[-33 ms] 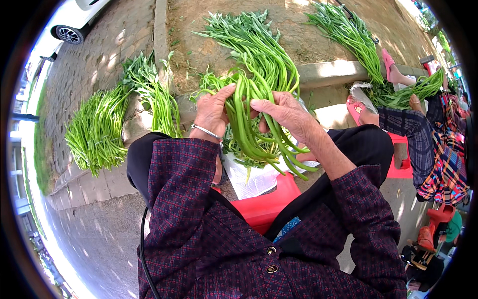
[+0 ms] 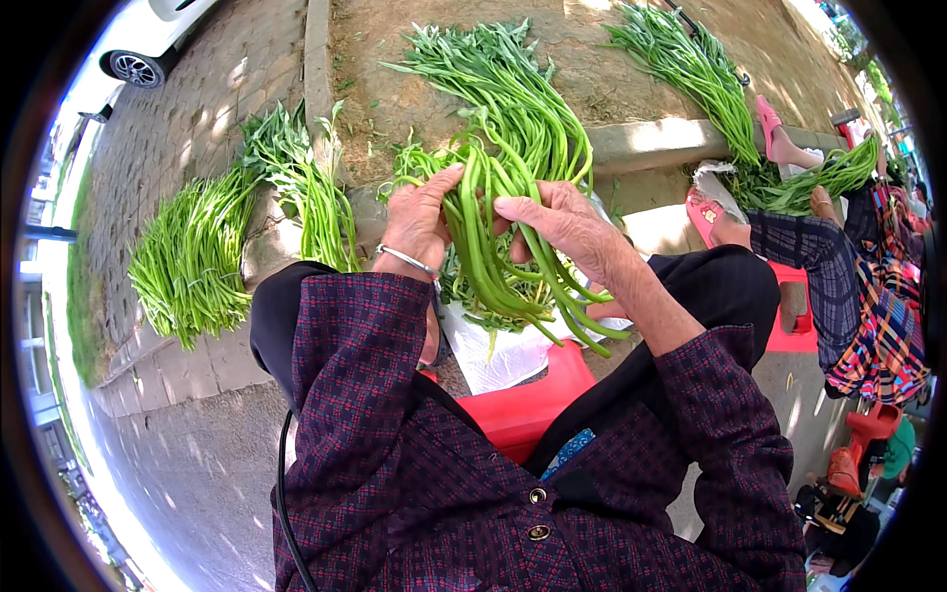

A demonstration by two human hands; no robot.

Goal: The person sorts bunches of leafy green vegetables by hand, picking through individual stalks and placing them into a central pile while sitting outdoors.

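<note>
Both my hands hold one bunch of long green vegetable stems [image 2: 490, 259] in front of my chest. My left hand [image 2: 418, 223], with a thin silver bracelet at the wrist, grips the bunch from the left with its thumb over the stems. My right hand [image 2: 564, 223] pinches the same stems from the right. The cut ends curve down toward my lap, and the leafy tops point away from me. Below the bunch lies a white plastic sheet [image 2: 505, 360] with green trimmings on it, resting by a red stool [image 2: 525, 409].
Piles of the same greens lie on the paving at left [image 2: 187, 261], beside the curb [image 2: 308, 202], on the bare earth ahead [image 2: 518, 94] and at far right [image 2: 691, 69]. Another person in plaid trousers [image 2: 853, 286] sits at right. A white car [image 2: 148, 39] stands at top left.
</note>
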